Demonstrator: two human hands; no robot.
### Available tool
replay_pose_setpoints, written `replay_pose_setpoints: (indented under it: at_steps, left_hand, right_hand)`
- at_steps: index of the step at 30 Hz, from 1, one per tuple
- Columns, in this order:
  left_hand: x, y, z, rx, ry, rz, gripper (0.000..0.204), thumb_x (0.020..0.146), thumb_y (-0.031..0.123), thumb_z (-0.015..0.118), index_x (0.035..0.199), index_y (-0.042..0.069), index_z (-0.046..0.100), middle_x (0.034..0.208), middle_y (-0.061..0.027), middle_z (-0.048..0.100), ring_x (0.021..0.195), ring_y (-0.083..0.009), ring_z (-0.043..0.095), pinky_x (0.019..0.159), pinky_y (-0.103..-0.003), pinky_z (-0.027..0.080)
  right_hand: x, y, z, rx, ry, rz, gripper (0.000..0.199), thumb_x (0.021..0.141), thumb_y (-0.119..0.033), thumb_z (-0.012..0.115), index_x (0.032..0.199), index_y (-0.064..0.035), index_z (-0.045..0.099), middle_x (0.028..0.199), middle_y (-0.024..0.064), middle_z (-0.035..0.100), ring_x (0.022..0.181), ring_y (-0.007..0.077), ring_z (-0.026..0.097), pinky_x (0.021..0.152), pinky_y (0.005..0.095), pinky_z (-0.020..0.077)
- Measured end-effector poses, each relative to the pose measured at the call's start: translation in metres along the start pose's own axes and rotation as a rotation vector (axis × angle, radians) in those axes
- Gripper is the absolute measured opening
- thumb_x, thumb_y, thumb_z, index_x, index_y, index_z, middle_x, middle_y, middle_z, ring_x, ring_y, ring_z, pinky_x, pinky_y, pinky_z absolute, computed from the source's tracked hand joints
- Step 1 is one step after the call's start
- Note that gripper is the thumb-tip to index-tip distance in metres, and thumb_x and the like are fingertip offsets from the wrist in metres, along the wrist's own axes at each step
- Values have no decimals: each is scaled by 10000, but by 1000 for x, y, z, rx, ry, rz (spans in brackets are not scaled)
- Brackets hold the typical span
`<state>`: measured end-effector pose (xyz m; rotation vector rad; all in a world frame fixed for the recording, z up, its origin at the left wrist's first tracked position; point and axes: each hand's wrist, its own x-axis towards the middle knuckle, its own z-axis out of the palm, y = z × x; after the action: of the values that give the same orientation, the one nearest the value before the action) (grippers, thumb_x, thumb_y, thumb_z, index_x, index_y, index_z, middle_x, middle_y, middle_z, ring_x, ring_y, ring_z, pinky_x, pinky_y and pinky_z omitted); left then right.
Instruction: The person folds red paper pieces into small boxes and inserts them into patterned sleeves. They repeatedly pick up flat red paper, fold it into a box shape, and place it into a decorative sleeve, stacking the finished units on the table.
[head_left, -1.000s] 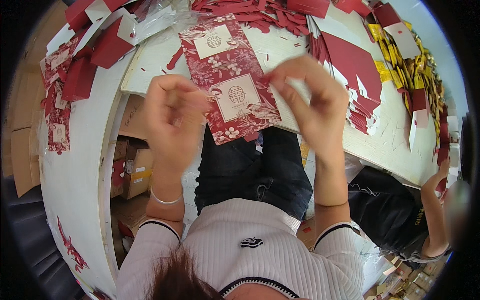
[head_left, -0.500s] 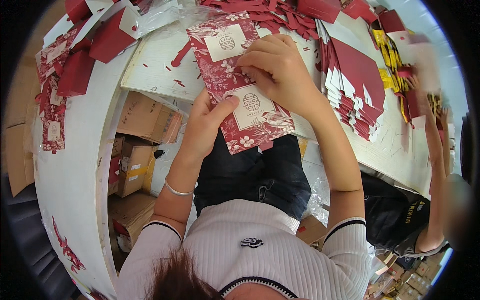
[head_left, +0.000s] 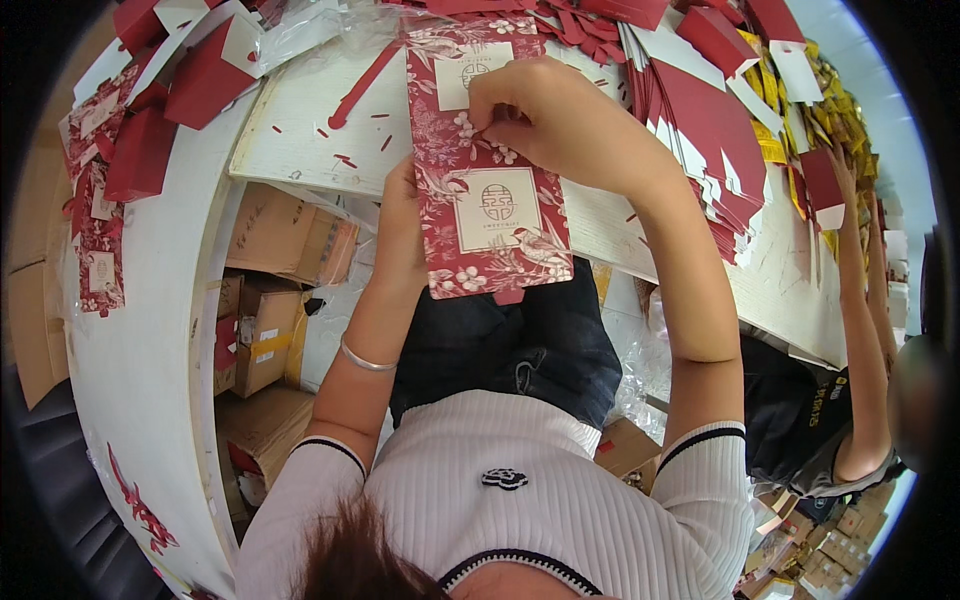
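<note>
A long flat red printed card [head_left: 450,150], patterned with pale flowers and birds and two cream panels, is held upright over the table edge in front of me. My left hand [head_left: 405,215] grips its left edge, with most fingers hidden behind it. At the card's middle, the fingertips of my right hand [head_left: 540,110] are pinched together against the front; what they pinch is too small to make out. Beyond the card's left edge a red strip [head_left: 365,85] with a rounded end slants across the table. A small red tab [head_left: 509,297] shows below the card's lower edge.
Stacked flat red-and-white cards [head_left: 690,120] lie to the right, and red strips [head_left: 570,35] pile up at the back. Red boxes [head_left: 210,70] stand at left. Cardboard boxes [head_left: 270,330] sit under the table. At far right, another person's arm [head_left: 855,260] reaches among yellow packets [head_left: 835,110].
The card has turned from a slant to nearly upright and shifted slightly right. My right hand stays pinched at its middle. My left thumb no longer shows on the front. More red strip shows at left.
</note>
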<state>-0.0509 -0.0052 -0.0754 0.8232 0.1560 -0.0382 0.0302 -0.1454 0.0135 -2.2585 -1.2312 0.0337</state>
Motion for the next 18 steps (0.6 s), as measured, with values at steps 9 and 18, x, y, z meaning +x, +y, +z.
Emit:
replay_pose_setpoints:
  at_steps: [9,18]
  left_hand:
    - [19,2,-1,223,-32,161,172,879,76,424,915,-29,555,842,-51,602,677,-65,568,565,-199,484]
    - [11,5,2,261,-73,91,178,866,72,421,898,-35,560,834,-53,603,680,-66,568,569,-204,488]
  right_hand:
    - [-21,21,2,2,258,22,116,723,-52,651,813,-8,594,728,85,579,678,193,549,617,287,432]
    - [-16,33,13,175,262,-78,88,696,-92,669,750,-58,609,714,47,601,679,209,550,634,312,401]
